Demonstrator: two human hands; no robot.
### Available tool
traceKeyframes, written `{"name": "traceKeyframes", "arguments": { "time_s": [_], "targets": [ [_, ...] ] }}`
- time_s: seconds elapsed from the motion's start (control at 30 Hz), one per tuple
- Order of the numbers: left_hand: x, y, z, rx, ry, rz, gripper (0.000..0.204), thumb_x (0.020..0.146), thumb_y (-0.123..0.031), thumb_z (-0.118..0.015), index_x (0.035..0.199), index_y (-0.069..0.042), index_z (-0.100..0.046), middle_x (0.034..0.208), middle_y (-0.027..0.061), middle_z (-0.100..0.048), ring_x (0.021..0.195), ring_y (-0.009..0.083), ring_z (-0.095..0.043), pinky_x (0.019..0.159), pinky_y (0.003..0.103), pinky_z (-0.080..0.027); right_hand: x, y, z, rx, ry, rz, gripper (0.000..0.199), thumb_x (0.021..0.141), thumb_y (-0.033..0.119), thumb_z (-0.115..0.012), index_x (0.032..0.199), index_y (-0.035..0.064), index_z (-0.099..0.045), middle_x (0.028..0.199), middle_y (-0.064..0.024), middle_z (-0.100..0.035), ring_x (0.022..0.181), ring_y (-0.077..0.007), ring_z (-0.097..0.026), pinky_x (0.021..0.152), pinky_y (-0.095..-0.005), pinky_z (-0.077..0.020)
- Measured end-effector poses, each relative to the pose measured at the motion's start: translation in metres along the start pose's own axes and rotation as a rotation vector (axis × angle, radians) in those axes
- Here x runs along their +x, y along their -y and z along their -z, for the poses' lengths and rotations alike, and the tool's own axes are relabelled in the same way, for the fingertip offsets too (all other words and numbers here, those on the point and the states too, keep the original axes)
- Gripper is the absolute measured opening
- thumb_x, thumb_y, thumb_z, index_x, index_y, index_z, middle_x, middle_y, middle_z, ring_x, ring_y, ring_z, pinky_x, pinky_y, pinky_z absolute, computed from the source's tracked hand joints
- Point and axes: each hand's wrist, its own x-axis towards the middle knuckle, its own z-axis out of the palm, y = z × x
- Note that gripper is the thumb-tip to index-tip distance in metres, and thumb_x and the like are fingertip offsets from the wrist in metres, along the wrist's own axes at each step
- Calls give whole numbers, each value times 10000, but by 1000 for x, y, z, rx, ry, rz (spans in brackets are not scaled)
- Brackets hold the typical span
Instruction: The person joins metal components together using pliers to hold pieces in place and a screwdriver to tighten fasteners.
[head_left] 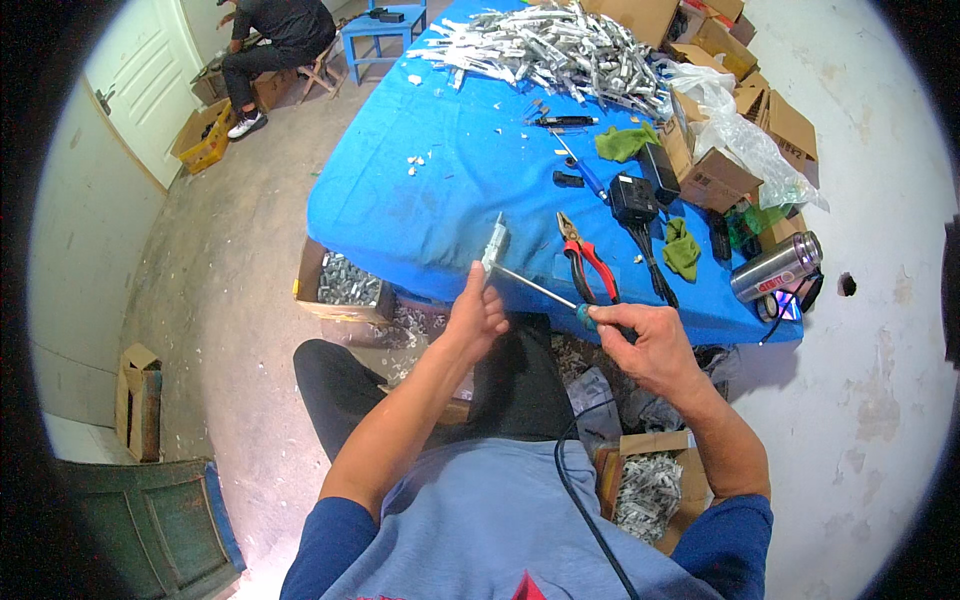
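Observation:
My left hand (477, 318) is closed around the lower end of a slender whitish-grey plastic piece (495, 240), which stands up from the thumb at the near edge of the blue-covered table (430, 215). In my right hand (650, 345) is a screwdriver (537, 288), gripped by its teal handle. Its thin metal shaft reaches left, and the tip meets the piece close to my left thumb; whether it sits inside is too small to tell. Pliers with red and black handles (598, 265) lie open on the cloth, just beyond my right hand.
A heap of whitish slender pieces (550, 55) covers the table's far end. On the right lie a black adapter (633, 200), green cloths (682, 248) and a steel flask (775, 267). Boxes of parts (345, 280) stand below. Another person (280, 40) sits at far left.

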Motion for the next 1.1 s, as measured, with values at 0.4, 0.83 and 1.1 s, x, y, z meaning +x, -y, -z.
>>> {"name": "traceKeyframes", "arguments": {
  "time_s": [0.4,0.83,1.1],
  "targets": [
    [-4,9,-18,128,-23,-20,561,933,-640,-446,622,-197,-296,539,-50,-223,452,125,-224,472,297,-271,8,7,2,-140,-30,22,198,800,119,-639,964,48,-723,834,-183,-686,721,-332,-674,641,-389,-529],
    [-1,2,-9,115,1,-20,575,951,-647,-379,617,-185,-298,535,-45,-225,439,128,-200,473,304,-260,1,4,1,-80,-33,41,206,802,116,-644,980,41,-718,896,-170,-700,791,-309,-693,698,-363,-549],
    [-1,4,-9,137,-6,-22,585,953,-653,-359,608,-186,-292,530,-43,-220,450,137,-211,477,309,-269,6,13,4,-197,14,134,179,801,108,-640,957,61,-714,863,-166,-693,754,-330,-677,655,-393,-543]
  ]
}}
